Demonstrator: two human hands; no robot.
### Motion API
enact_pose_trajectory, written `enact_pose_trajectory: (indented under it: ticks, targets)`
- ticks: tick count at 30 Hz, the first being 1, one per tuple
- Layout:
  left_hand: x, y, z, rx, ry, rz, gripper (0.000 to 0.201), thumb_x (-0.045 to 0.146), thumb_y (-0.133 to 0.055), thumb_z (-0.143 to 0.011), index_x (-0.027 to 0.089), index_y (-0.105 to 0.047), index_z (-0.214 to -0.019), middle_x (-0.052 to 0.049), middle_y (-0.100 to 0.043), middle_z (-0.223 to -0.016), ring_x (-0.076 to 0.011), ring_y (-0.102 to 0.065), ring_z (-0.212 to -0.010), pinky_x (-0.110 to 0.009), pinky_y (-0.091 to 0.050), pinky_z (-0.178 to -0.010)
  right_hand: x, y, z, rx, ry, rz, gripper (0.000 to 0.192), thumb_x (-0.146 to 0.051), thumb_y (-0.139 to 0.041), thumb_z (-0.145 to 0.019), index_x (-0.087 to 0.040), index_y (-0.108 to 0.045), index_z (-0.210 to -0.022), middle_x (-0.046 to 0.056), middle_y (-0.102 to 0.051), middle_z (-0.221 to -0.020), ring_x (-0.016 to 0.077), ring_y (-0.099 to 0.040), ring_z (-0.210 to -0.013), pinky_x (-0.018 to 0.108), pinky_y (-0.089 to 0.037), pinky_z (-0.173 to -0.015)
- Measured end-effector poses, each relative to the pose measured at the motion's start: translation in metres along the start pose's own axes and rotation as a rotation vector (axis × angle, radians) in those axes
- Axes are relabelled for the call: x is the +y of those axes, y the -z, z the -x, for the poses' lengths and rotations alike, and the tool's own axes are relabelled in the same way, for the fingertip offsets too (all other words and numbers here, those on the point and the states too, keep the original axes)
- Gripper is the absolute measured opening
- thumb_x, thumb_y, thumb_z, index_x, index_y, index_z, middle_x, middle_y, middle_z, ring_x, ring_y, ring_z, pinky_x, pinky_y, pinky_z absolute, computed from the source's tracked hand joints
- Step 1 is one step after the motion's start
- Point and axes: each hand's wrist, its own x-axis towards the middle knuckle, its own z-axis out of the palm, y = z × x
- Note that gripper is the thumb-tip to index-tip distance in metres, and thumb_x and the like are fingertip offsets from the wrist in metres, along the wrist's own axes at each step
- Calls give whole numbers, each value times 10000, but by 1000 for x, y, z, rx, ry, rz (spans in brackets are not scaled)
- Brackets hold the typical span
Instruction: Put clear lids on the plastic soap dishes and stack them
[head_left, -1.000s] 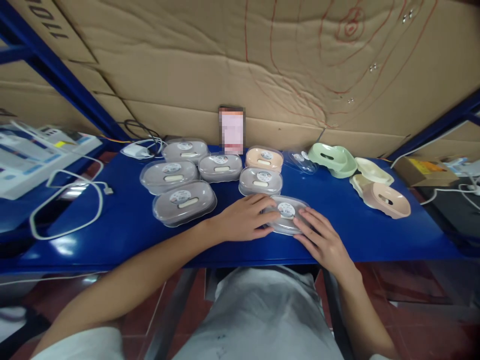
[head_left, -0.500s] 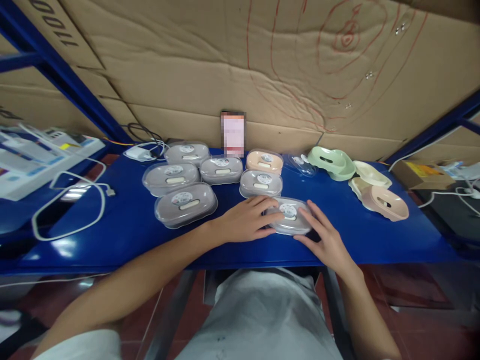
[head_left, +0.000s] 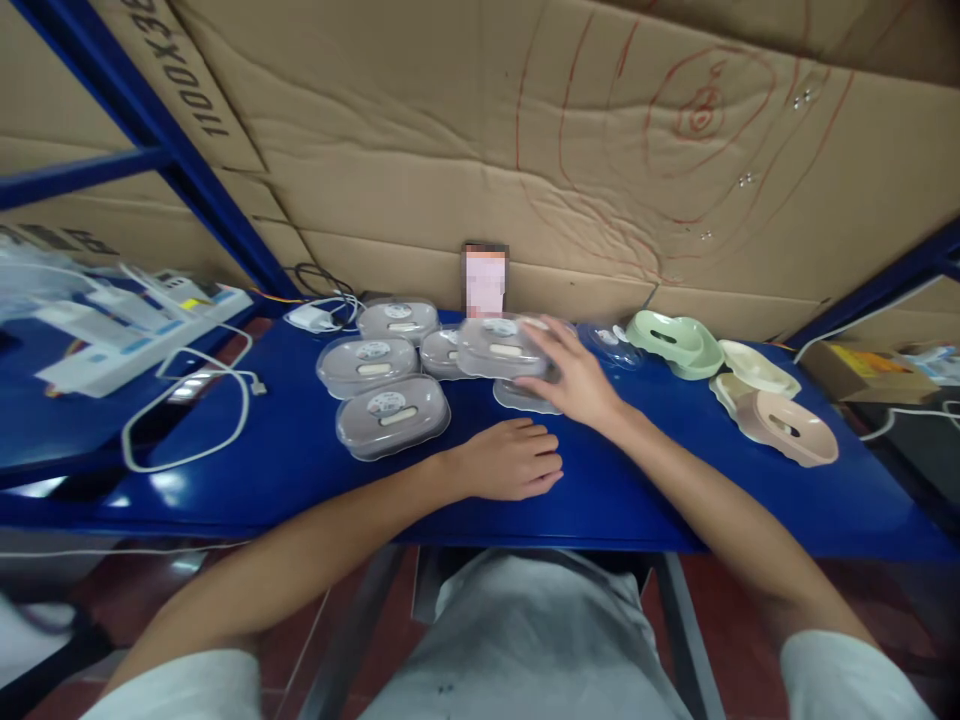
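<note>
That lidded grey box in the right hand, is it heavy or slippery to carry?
Probably light: the right hand lifts the lidded box with its fingers alone. Its glossy clear lid looks smooth, so perhaps slippery. The shell seems stiff, keeping its shape. The left hand rests flat on the blue table.

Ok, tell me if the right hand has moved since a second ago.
Yes. The right hand went away from the table's near edge toward the cardboard wall, carrying a lidded grey case.
</note>
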Motion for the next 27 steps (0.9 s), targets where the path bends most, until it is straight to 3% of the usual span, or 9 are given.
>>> enact_pose_trajectory:
  ticks: [5, 9, 12, 14, 18, 23, 27]
  targets:
    - [-7, -8, 5, -112, 30, -8, 200, 309, -582, -1081, 199, -717, -984, -33, -704, -899, -194, -646, -837, -350, -476, -791, -29, -69, -71, -143, 111, -26, 744, -404, -739, -1006, -294, -425, -1672, 141, -314, -1782, 343, -420, -1599, 557, -444, -1264]
    - [-10, -7, 7, -156, 33, 7, 202, 305, -560, -1093, 198, -716, -1023, -40, -717, -945, -203, -658, -894, -362, -490, -846, -38, -87, -88, -177, 123, 3, 802, -464, -682, -1036, -262, -311, -1717, 177, -256, -1800, 381, -396, -1608, 596, -438, -1246]
    - [-10, -6, 7, -160, 37, 15, 208, 313, -567, -1094, 192, -714, -1009, -49, -713, -956, -206, -652, -895, -365, -482, -839, -36, -72, -82, -134, 190, 54, 843, -549, -637, -1046, -238, -257, -1732, 180, -258, -1800, 379, -311, -1649, 623, -342, -1296]
    - [-9, -5, 7, -152, 43, 20, 208, 307, -566, -1096, 192, -714, -1006, -51, -706, -954, -203, -643, -881, -362, -470, -826, -27, -51, -68, -97, 193, 82, 777, -587, -552, -1077, -233, -292, -1718, 169, -375, -1755, 360, -381, -1615, 604, -361, -1284]
    - [-8, -5, 7, -131, 38, 29, 180, 294, -585, -1093, 192, -713, -1017, -44, -690, -942, -201, -626, -867, -358, -448, -811, 17, -2, -17, -21, -17, 168, 634, -564, -389, -1127, -178, -463, -1624, 170, -636, -1543, 348, -602, -1416, 548, -467, -1193]
    - [-8, -4, 8, -109, 38, 30, 172, 296, -613, -1087, 185, -711, -999, -44, -691, -953, -198, -619, -859, -356, -436, -812, 81, 34, 64, -2, -264, 303, 623, -557, -397, -1102, -152, -542, -1553, 203, -623, -1537, 380, -572, -1417, 586, -459, -1176]
    - [-9, -5, 7, -104, 50, 47, 193, 285, -582, -1102, 186, -712, -998, -40, -689, -942, -197, -625, -853, -354, -452, -820, 98, 51, 95, 5, -360, 363, 555, -546, -505, -1066, -190, -622, -1476, 190, -692, -1392, 393, -628, -1290, 605, -482, -1101]
